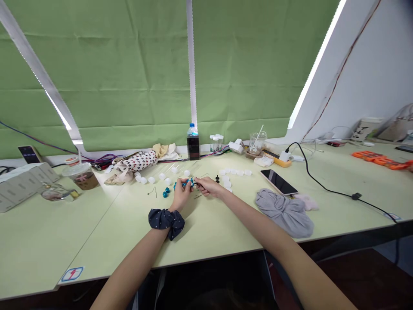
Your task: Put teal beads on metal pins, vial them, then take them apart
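Near the middle of the table, my left hand [182, 194] is closed around a small cluster of teal beads [191, 181]. A dark scrunchie [166, 221] circles that wrist. My right hand [208, 187] meets it from the right, its fingers pinched at the cluster's edge on something thin and dark, too small to name. Loose teal balls [165, 193] lie just left of my left hand. A bent thin wire piece [152, 191] rests farther left. Small black pieces [217, 179] stand beyond my right hand, beside a curved row of white caps [226, 182].
More white caps [151, 180] lie to the left. A bottle with a blue cap [193, 146] stands at the back. On the right are a phone [278, 182], a grey cloth bow [284, 212] and a black cable [322, 185]. A drink cup [82, 175] stands left.
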`<action>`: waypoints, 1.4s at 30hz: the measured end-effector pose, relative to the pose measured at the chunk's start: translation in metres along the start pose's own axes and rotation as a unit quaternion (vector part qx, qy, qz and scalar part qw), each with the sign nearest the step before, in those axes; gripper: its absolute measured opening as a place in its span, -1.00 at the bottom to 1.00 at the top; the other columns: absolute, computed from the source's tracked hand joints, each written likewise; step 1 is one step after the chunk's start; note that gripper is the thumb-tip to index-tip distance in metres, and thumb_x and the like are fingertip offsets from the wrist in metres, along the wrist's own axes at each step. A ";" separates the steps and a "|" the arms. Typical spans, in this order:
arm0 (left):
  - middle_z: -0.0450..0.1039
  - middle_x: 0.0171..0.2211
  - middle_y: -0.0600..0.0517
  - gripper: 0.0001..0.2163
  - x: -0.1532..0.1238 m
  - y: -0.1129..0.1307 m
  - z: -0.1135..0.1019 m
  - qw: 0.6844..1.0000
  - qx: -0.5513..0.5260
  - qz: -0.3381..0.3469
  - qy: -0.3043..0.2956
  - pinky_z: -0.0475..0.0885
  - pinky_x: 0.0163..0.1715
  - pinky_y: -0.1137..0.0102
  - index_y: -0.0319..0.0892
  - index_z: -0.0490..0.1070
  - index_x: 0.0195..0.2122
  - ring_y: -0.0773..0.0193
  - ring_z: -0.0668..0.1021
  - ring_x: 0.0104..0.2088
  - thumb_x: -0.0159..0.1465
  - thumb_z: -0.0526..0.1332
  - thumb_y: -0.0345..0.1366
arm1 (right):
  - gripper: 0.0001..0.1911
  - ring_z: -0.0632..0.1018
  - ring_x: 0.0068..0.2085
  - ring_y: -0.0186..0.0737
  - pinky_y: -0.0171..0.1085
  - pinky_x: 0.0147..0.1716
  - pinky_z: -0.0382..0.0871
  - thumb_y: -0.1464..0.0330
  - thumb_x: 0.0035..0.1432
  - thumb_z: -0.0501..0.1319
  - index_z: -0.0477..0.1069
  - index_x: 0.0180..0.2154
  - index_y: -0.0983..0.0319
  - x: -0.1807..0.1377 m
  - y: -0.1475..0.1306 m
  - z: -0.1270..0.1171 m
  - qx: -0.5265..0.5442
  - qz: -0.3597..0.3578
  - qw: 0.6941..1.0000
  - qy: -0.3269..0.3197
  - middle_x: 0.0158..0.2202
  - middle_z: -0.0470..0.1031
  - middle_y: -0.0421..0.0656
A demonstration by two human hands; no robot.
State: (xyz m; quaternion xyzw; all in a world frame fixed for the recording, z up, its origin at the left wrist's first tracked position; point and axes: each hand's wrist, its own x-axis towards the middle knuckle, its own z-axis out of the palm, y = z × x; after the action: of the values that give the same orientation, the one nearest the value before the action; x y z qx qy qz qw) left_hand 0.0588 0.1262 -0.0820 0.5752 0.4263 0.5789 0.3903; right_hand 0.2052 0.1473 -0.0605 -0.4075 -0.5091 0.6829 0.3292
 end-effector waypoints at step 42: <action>0.27 -0.58 0.18 -0.72 0.001 -0.003 0.000 1.000 -0.027 -0.001 0.002 0.24 -0.59 0.50 -0.16 0.14 -0.29 0.43 0.39 -0.61 0.17 0.19 -0.10 | -0.69 0.23 -0.64 -0.47 -0.44 -0.65 0.08 0.17 -0.02 0.26 0.22 -0.38 0.21 0.006 0.006 0.007 -0.005 -0.149 0.988 0.051 -0.62 0.28 -0.33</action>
State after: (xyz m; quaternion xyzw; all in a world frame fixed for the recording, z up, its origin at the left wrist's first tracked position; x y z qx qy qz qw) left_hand 0.0583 0.1285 -0.0844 0.5627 0.4124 0.5908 0.4053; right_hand 0.1958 0.1475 -0.0666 -0.3632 -0.5502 0.6022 0.4503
